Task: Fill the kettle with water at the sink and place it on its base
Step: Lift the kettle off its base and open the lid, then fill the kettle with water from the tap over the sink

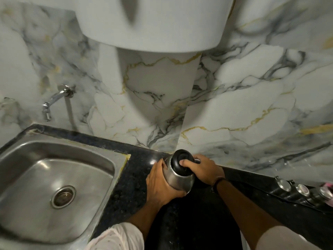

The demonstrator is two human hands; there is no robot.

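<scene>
A steel kettle (177, 178) with a black lid (181, 160) stands on the dark counter, close to the marble wall and to the right of the sink (59, 150). My left hand (159, 184) wraps around the kettle's left side. My right hand (203, 168) holds it from the right at the top, thumb resting on the lid. The lid is down. A chrome tap (54, 100) sticks out of the wall above the sink's far left corner; no water runs from it. The kettle's base cannot be made out under the kettle.
The steel sink has a round drain (63, 196) in its basin. A black stove with several chrome knobs (302, 190) lies along the counter at the right. A white rounded appliance (153, 24) hangs on the wall overhead. The dark counter (133, 170) runs between sink and stove.
</scene>
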